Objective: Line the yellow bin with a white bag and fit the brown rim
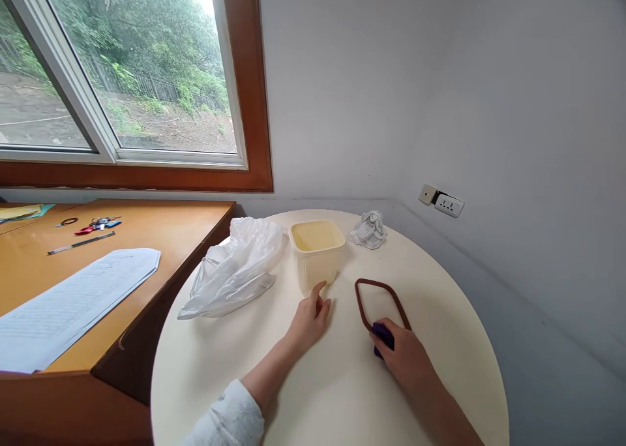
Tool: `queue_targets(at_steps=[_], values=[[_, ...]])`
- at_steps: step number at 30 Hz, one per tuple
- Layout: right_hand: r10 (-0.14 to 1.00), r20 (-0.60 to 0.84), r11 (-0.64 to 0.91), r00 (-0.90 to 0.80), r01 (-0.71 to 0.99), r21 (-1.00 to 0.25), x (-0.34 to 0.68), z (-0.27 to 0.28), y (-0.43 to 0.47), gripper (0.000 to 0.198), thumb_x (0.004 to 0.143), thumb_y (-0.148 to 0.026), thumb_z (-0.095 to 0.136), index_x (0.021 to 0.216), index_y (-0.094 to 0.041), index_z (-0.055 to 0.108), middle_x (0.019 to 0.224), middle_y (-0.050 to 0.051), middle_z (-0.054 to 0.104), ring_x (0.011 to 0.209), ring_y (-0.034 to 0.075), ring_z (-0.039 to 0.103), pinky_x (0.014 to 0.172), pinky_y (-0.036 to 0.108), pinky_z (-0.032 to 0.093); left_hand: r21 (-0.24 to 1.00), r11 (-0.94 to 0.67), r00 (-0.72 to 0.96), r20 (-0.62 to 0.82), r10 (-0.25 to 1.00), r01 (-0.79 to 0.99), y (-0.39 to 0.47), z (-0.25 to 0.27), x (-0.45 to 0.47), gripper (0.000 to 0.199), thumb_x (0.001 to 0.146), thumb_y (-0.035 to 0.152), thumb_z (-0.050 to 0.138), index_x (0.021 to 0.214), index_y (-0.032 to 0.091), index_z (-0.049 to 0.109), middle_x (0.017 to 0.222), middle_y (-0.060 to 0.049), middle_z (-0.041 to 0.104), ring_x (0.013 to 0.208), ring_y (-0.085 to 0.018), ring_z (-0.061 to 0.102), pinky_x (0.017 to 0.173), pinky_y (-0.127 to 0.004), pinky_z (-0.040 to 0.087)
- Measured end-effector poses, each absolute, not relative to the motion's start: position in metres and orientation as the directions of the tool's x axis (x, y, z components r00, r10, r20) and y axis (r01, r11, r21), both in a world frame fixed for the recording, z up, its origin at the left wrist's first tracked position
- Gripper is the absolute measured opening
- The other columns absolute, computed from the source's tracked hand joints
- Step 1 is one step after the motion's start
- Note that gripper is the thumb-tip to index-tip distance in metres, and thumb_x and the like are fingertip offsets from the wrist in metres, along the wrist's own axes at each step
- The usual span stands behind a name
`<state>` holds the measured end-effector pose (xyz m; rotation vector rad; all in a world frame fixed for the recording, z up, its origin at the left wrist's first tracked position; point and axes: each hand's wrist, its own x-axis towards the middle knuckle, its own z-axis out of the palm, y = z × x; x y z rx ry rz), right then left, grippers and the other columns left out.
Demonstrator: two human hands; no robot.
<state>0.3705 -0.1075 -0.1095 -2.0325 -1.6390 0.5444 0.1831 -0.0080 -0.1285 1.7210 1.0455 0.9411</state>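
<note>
A cream plastic bin (317, 267) stands upright on the round table, its mouth facing up. My left hand (310, 317) rests just in front of it, index finger stretched out to the bin's base and thumb apart; nothing is in this hand. To the right, a brown rounded-rectangular ring (374, 282) lies on the tabletop. My right hand (403, 355) is closed on a small dark purple object (384, 339), at the ring's near end. Its kind is unclear, and my fingers cover part of it. The ring's near edge is hidden behind the hand and the object.
A crumpled clear plastic bag (235, 267) lies left of the bin, and a smaller balled-up bag (370, 229) sits behind right. On the wooden desk (195, 218) are papers (83, 302), a pen (81, 242) and keys (102, 223). A wall socket (448, 205) is at right.
</note>
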Motion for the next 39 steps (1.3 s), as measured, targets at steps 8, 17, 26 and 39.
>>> queue_targets(at_steps=[8, 17, 26, 39], values=[[0.989, 0.052, 0.136, -0.138, 0.719, -0.681, 0.322, -0.105, -0.12, 0.014, 0.077, -0.02, 0.047, 0.084, -0.021, 0.058, 0.075, 0.001, 0.064, 0.067, 0.015, 0.056, 0.064, 0.026, 0.04, 0.634, 0.595, 0.465, -0.387, 0.797, -0.493, -0.009, -0.13, 0.197, 0.031, 0.075, 0.019, 0.062, 0.104, 0.015, 0.052, 0.111, -0.013, 0.059, 0.096, -0.021, 0.062, 0.085, -0.029, 0.047], [0.951, -0.179, -0.174, 0.254, -0.04, -0.984, 0.348, -0.091, -0.095, 0.042, 0.073, -0.048, 0.057, 0.096, -0.012, 0.062, 0.089, 0.008, 0.066, 0.08, 0.02, 0.061, 0.069, 0.029, 0.047, 0.516, 0.631, 0.474, -0.416, 0.776, -0.579, -0.007, -0.13, 0.19, 0.031, 0.071, 0.005, 0.053, 0.102, 0.013, 0.055, 0.123, -0.012, 0.055, 0.11, -0.022, 0.055, 0.084, -0.027, 0.049], [0.888, 0.154, 0.019, 0.433, 0.301, -0.953, 0.343, -0.11, -0.032, 0.04, 0.079, -0.046, 0.047, 0.09, -0.013, 0.066, 0.086, 0.009, 0.069, 0.086, 0.024, 0.062, 0.076, 0.034, 0.048, 0.465, 0.648, 0.489, -0.426, 0.761, -0.603, -0.006, -0.13, 0.19, 0.022, 0.081, 0.016, 0.051, 0.101, 0.012, 0.058, 0.12, -0.009, 0.058, 0.111, -0.017, 0.054, 0.085, -0.022, 0.047], [0.983, 0.181, 0.186, -0.044, 0.229, -0.955, 0.27, -0.125, -0.047, 0.04, 0.087, -0.038, 0.041, 0.12, -0.019, 0.054, 0.118, 0.009, 0.059, 0.11, 0.02, 0.054, 0.094, 0.035, 0.041, 0.353, 0.661, 0.536, -0.393, 0.747, -0.663, -0.009, -0.122, 0.183, 0.05, 0.079, 0.054, 0.048, 0.096, 0.009, 0.061, 0.089, -0.014, 0.069, 0.089, -0.026, 0.065, 0.082, -0.035, 0.049]])
